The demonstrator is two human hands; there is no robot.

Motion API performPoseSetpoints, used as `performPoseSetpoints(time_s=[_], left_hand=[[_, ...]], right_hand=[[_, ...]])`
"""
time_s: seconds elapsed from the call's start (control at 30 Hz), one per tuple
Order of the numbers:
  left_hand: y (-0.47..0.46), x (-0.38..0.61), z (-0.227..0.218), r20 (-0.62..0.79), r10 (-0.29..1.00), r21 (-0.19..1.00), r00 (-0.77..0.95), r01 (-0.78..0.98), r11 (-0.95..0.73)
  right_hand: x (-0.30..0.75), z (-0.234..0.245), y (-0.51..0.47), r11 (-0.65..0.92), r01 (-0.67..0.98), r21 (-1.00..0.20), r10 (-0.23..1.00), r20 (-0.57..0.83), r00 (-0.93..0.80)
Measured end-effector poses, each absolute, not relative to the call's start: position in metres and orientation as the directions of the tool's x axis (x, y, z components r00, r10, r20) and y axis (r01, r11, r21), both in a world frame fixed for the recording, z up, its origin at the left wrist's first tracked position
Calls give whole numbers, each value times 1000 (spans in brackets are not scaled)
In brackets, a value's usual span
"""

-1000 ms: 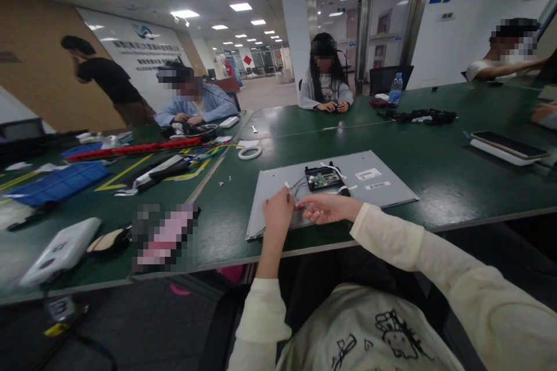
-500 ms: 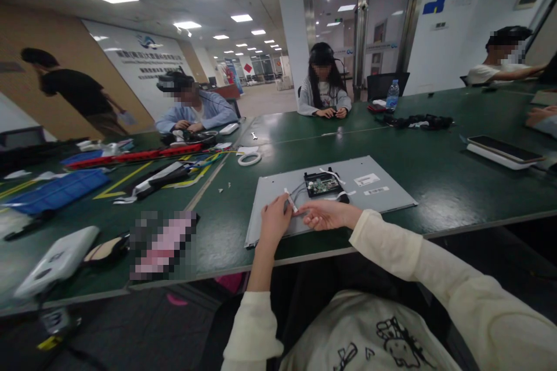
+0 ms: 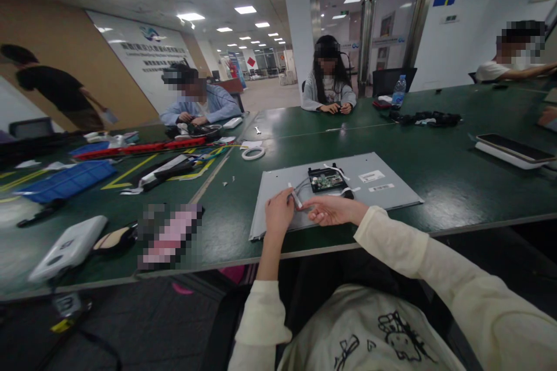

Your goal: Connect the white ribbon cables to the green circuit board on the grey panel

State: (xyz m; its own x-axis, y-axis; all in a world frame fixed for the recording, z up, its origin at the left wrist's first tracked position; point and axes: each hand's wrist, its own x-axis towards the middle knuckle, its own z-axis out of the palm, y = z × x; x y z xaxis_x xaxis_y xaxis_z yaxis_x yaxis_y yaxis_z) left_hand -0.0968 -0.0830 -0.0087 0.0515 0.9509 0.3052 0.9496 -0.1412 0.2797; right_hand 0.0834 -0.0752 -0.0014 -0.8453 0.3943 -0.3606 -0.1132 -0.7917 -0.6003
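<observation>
A grey metal panel lies flat on the green table in front of me. A small green circuit board sits on it, with thin wires running toward me. My left hand is closed in a pinch on a small white connector at the end of those wires. My right hand is beside it, palm up, fingers curled, fingertips at the same connector.
A roll of white tape lies beyond the panel. Blue trays, a red bar and a white device are at the left. A tablet and a water bottle are at the right. Several people sit around the table.
My hands have stayed together over the panel's near edge; the connector is tipped slightly differently. A person at the far left has walked further left.
</observation>
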Motion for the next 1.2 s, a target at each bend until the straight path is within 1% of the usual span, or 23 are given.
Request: performPoseSetpoints(time_s=[0.07,0.13,0.2,0.27,0.33,0.37,0.4,0.43,0.47,0.5,0.53,0.57,0.6,0.63,0.67,0.7,0.73,0.77,0.83,0.93,1.07,1.13,1.2], left_hand=[[-83,-92,-7,323,946,229,6,970,-84],[-82,-88,-5,317,948,166,4,984,-60],[-82,-86,-2,289,956,129,51,987,-92],[-82,-86,1,268,959,118,96,984,-131],[-82,-88,1,261,959,121,107,982,-142],[-82,-89,1,258,960,126,106,982,-142],[-81,-90,0,256,961,134,106,981,-144],[-80,-91,-1,257,961,143,106,979,-146],[-79,-92,-3,259,960,155,105,977,-148],[-78,-93,-4,265,959,169,104,974,-152],[-77,-94,-6,275,956,185,103,970,-157],[-76,-96,-8,289,952,201,104,965,-167],[-75,-97,-10,304,946,216,108,960,-179],[-74,-98,-12,319,941,230,113,954,-192],[-73,-99,-13,331,937,243,115,949,-202],[-73,-100,-14,339,933,256,116,944,-210],[-72,-101,-15,345,932,269,113,939,-213],[-71,-102,-17,350,931,283,105,935,-212],[-69,-104,-19,361,928,310,93,926,-213],[-67,-105,-21,376,922,341,89,912,-227],[-67,-104,-21,387,918,357,88,904,-237],[-68,-103,-20,377,923,358,82,906,-227],[-68,-102,-19,370,926,364,76,905,-219]], right_hand=[[84,-4,-73,-805,-126,-580,385,-348,-855],[86,-6,-72,-815,-149,-560,384,-327,-864],[89,-5,-73,-826,-171,-537,379,-305,-873],[93,-3,-76,-834,-170,-524,364,-292,-885],[97,0,-81,-809,-140,-570,359,-292,-887],[98,2,-84,-768,-121,-629,378,-294,-878],[99,4,-86,-697,-104,-709,426,-293,-856],[100,5,-88,-590,-82,-804,500,-283,-818],[100,6,-89,-439,-46,-897,594,-251,-764],[99,7,-90,-248,8,-969,694,-183,-696],[97,7,-90,-31,84,-996,776,-76,-626],[95,7,-89,187,173,-967,819,57,-571],[92,7,-89,380,259,-888,816,190,-546],[88,6,-88,534,325,-780,777,303,-551],[85,4,-88,644,371,-669,725,378,-576],[81,3,-89,715,400,-573,674,412,-613],[78,2,-90,756,422,-501,637,415,-649],[75,1,-92,774,444,-451,620,399,-676],[71,-1,-96,768,495,-407,632,356,-688],[71,-2,-103,736,539,-410,671,332,-663],[75,-6,-110,768,535,-352,638,358,-681],[76,-10,-116,762,556,-332,647,364,-670],[76,-15,-124,738,583,-340,675,372,-637]])
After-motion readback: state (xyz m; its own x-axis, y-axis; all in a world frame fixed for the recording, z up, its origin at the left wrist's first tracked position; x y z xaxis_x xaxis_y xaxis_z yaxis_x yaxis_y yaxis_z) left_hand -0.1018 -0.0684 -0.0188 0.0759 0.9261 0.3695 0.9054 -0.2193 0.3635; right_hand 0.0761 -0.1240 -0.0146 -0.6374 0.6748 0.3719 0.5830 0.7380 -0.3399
